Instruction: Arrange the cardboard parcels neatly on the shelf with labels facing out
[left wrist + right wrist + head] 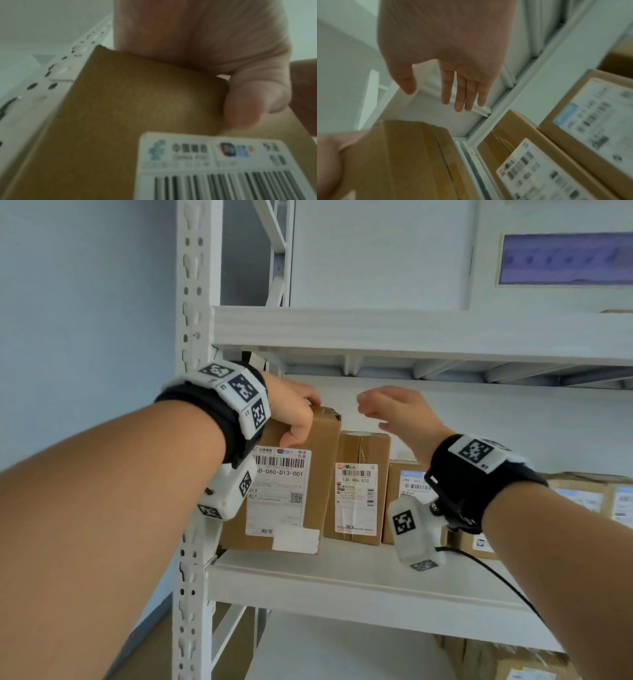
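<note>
A tall cardboard parcel (318, 474) stands upright at the left end of the white shelf (359, 573), its white barcode label (279, 491) facing out. My left hand (294, 414) grips its top left corner, thumb on the front face (248, 105) and fingers over the top. A shorter labelled parcel (358, 491) stands just right of it, with more labelled parcels (407, 484) further right. My right hand (394, 409) hovers in the air above the shorter parcel, fingers (462, 92) straight and spread, holding nothing.
The perforated white upright post (195, 302) stands right beside the tall parcel. The shelf board above (411, 333) hangs low over both hands. More parcels (589, 494) line the shelf to the right, and another box (507, 659) sits on the level below.
</note>
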Demonstrator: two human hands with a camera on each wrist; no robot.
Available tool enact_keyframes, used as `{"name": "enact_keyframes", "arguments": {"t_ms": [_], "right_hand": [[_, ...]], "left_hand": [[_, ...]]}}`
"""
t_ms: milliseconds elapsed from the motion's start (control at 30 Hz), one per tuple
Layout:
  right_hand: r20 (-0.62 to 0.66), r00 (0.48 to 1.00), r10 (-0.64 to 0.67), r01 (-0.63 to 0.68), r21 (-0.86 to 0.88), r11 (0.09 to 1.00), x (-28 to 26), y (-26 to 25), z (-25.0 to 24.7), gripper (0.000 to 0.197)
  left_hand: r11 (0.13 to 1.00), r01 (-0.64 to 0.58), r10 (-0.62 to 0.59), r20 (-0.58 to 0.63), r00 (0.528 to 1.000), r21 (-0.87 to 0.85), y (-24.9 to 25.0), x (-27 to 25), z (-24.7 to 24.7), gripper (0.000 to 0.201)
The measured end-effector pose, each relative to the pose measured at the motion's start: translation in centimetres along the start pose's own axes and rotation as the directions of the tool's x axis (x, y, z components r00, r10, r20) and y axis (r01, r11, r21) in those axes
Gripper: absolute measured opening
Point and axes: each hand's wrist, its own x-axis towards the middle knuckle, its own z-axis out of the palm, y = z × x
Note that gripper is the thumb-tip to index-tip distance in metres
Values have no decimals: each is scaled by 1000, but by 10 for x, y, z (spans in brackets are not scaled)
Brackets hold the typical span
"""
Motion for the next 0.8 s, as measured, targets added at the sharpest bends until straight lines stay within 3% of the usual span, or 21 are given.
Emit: {"name": "enact_keyframes", "arguments": {"t_ms": [33, 100, 167, 333, 467, 600, 800], "right_hand": [[-7, 999, -50, 48, -188, 981, 4, 2, 3, 33], [92, 993, -75, 113, -533, 838, 8, 9, 11, 39], [146, 988, -41, 127, -651, 748, 13, 18, 17, 47], [193, 979, 72, 77, -665, 743, 28, 36, 25, 67], [261, 955, 138, 98, -721, 686, 40, 46, 33, 72], [241, 965, 105, 118, -753, 647, 57, 60, 34, 55], [195, 981, 2, 122, -623, 773, 72, 75, 31, 32]], "left_hand": [[1000, 4, -4, 7, 1000, 1, -2, 6, 3, 99], [1000, 9, -9, 30, 1000, 9, -4, 18, 10, 99], [1000, 16, -17, 47, 999, 23, -8, 30, 15, 99], [1000, 27, -26, 76, 997, -12, -21, 59, 27, 101], [999, 19, -16, 83, 996, -37, -33, 81, 36, 99], [998, -2, -5, 103, 995, 62, -39, 104, 41, 100], [987, -41, 17, 152, 988, 157, -41, 130, 44, 109]]}}
